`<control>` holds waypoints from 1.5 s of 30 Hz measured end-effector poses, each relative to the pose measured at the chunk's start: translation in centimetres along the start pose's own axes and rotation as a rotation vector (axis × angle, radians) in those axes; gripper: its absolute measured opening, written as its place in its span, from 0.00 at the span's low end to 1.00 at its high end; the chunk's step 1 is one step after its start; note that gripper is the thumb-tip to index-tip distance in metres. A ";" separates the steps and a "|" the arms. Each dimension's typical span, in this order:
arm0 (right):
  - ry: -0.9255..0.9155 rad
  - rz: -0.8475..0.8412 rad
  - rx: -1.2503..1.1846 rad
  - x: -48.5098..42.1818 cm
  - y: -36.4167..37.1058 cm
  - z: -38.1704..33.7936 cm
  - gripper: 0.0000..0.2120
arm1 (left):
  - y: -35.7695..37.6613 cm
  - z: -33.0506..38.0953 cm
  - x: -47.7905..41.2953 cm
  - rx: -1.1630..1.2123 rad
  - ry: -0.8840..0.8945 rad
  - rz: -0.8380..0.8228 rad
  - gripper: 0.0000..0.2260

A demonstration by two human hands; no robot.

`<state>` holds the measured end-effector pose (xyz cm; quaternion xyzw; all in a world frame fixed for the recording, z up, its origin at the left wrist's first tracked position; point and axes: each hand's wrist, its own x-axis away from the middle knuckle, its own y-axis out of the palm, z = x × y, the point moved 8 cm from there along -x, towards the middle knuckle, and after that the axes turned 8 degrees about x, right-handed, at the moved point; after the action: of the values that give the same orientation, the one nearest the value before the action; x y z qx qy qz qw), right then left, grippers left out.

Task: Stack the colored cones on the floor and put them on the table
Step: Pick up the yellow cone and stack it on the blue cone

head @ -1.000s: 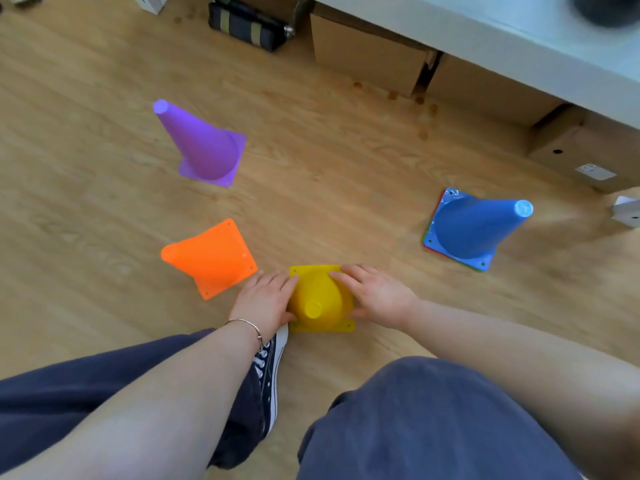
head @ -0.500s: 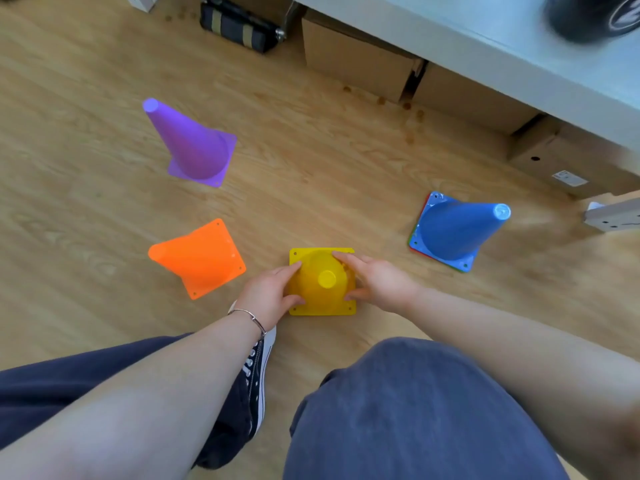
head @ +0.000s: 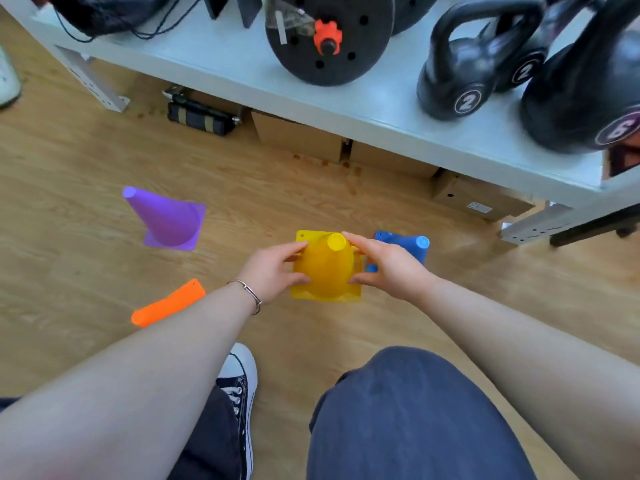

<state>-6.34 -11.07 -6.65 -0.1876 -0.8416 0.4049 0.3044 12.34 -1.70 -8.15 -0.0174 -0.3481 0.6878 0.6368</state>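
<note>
A yellow cone (head: 325, 271) is held up off the wooden floor between both hands. My left hand (head: 273, 271) grips its left side and my right hand (head: 388, 268) grips its right side. Just behind my right hand a blue cone (head: 403, 243) stands on the floor, mostly hidden. A purple cone (head: 166, 220) stands upright at the left. An orange cone (head: 169, 303) shows beside my left forearm, partly covered by it. The pale table (head: 346, 95) runs across the top of the view.
On the table stand black kettlebells (head: 464, 71), a weight plate (head: 329, 39) and a dark bag (head: 107, 12). Cardboard boxes (head: 301, 140) and a black strap weight (head: 201, 116) sit under it. My knees and a sneaker (head: 239, 379) fill the near floor.
Both hands have lifted the yellow cone off the floor and carried it toward the blue cone. The view has tilted up, bringing the table top and its weights into sight.
</note>
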 end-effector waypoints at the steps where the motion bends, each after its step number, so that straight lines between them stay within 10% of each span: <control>1: 0.009 0.018 -0.021 0.2 -1.0 0.1 0.41 | -0.6 1.3 -0.3 -0.019 0.027 0.004 0.31; 16: 0.162 0.204 -0.054 5.7 -11.8 7.1 0.39 | 2.7 15.2 -5.5 -0.102 0.225 -0.093 0.32; 45: 0.525 0.117 -0.226 4.0 1.5 16.5 0.42 | 16.2 7.7 -10.1 -0.056 0.063 -0.175 0.30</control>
<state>-20.24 -17.28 -14.43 -0.3670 -0.7616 0.2631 0.4648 -3.38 -13.31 -14.70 -0.0265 -0.3472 0.6184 0.7045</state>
